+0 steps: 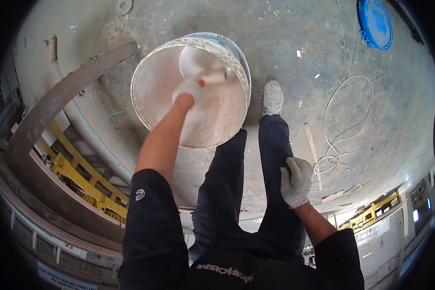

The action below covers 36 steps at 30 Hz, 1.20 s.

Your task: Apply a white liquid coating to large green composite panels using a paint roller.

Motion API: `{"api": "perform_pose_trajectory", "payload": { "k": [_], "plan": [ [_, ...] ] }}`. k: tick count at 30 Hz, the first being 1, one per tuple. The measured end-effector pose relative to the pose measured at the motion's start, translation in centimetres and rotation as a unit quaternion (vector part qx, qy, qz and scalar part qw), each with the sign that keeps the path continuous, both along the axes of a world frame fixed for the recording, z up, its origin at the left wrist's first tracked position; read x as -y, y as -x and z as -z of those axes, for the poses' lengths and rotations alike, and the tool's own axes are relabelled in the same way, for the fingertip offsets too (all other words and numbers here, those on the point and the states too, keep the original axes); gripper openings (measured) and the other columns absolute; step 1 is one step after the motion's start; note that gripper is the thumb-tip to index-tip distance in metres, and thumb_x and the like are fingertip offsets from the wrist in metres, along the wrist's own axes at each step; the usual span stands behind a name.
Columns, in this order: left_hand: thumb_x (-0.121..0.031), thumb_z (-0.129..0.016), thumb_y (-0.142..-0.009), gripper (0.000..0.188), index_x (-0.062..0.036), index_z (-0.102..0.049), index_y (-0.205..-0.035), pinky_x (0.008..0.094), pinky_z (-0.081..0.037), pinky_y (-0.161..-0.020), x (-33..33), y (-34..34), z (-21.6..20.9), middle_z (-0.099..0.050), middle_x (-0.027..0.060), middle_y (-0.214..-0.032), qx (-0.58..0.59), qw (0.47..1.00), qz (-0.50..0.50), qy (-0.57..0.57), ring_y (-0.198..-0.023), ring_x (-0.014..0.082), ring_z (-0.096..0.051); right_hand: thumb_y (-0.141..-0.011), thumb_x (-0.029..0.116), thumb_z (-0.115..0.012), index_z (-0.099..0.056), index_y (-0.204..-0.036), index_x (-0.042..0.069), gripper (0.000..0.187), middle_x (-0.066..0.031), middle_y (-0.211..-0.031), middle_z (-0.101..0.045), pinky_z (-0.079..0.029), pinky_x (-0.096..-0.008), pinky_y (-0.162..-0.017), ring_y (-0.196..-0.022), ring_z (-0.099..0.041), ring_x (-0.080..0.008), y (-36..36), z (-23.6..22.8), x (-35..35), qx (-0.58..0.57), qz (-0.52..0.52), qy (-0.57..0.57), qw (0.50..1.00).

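Hanging inside the large bucket (152, 96), the gloved left hand (188, 91) looks closed around the red-tipped handle of a paint roller (214, 78); motion blur hides how each finger wraps. The roller lies within the bucket, toward its far right wall, though whether it touches that wall I cannot tell. To the right of the bucket and nearer the body, the gloved right hand (297, 181) rests on the right trouser leg (274, 145), fingers loosely curled, with nothing seen in its grasp. A white-stained shoe (273, 98) stands just beside the bucket's right side. Farther right of the bucket lie a thin stick (312, 147), a looped pale cord (327, 158) and, well apart, a blue lid (376, 24). Left of the bucket runs a curved-looking board (72, 83).
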<state>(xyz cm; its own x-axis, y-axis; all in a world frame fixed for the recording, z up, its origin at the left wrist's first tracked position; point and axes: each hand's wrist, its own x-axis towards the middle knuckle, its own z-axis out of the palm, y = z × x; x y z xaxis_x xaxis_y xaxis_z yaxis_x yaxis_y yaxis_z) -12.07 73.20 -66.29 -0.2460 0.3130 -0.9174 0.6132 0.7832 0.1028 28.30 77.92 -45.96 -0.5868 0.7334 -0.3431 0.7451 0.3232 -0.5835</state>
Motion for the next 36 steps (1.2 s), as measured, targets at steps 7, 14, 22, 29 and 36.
{"api": "perform_pose_trajectory", "payload": {
  "k": [7,14,22,29,36],
  "plan": [
    [-0.024,-0.057,-0.091,0.034,-0.0034,-0.070,-0.114,0.0515,-0.053,-0.087,4.4,-2.2,-1.1,-0.070,0.0274,-0.108,-0.058,0.994,0.096,-0.017,-0.101,0.0418,-0.070,-0.081,0.017,-0.080,-0.068,-0.104,0.011,0.027,-0.0046,-0.084,-0.061,-0.043,-0.0463,-0.076,-0.082,-0.059,-0.0292,-0.7,-0.8,0.3,0.029,-0.022,-0.010,0.999],
    [-0.032,-0.058,-0.094,0.038,-0.0023,-0.070,-0.115,0.0532,-0.052,-0.086,1.1,-2.3,-0.7,-0.070,0.0305,-0.099,-0.145,0.988,-0.006,-0.056,-0.100,0.0431,-0.069,-0.078,0.023,-0.083,-0.068,-0.084,0.014,0.020,-0.0032,-0.076,-0.057,-0.041,-0.0440,-0.073,-0.076,-0.056,-0.0279,-0.9,-0.9,0.0,0.013,-0.020,0.002,1.000],
    [-0.029,-0.051,-0.097,0.045,-0.0027,-0.051,-0.134,0.0555,-0.052,-0.087,0.0,0.0,-2.2,-0.071,0.0293,-0.102,-0.098,0.994,0.035,-0.021,-0.099,0.0453,-0.069,-0.076,0.019,-0.085,-0.067,-0.085,0.013,0.021,-0.0028,-0.076,-0.057,-0.040,-0.0435,-0.073,-0.075,-0.056,-0.0271,-0.4,-1.0,0.9,-0.001,-0.009,-0.009,1.000],
    [-0.028,-0.052,-0.096,0.040,-0.0052,-0.049,-0.129,0.0585,-0.052,-0.083,3.0,-2.8,-4.0,-0.071,0.0279,-0.098,-0.091,0.995,0.046,-0.012,-0.096,0.0473,-0.069,-0.079,0.017,-0.082,-0.068,-0.090,0.012,0.019,-0.0041,-0.079,-0.059,-0.041,-0.0443,-0.074,-0.075,-0.057,-0.0281,-1.2,-1.0,0.2,0.003,-0.011,-0.013,1.000],
    [-0.025,-0.051,-0.096,0.050,-0.0078,-0.043,-0.142,0.0557,-0.052,-0.087,-0.5,-4.2,-3.2,-0.070,0.0301,-0.102,-0.138,0.989,-0.005,-0.043,-0.100,0.0464,-0.068,-0.086,0.011,-0.073,-0.067,-0.112,0.011,0.027,-0.0057,-0.078,-0.058,-0.041,-0.0460,-0.074,-0.077,-0.056,-0.0300,-2.3,-1.1,0.6,0.035,-0.019,-0.029,0.999]
  ]
}}
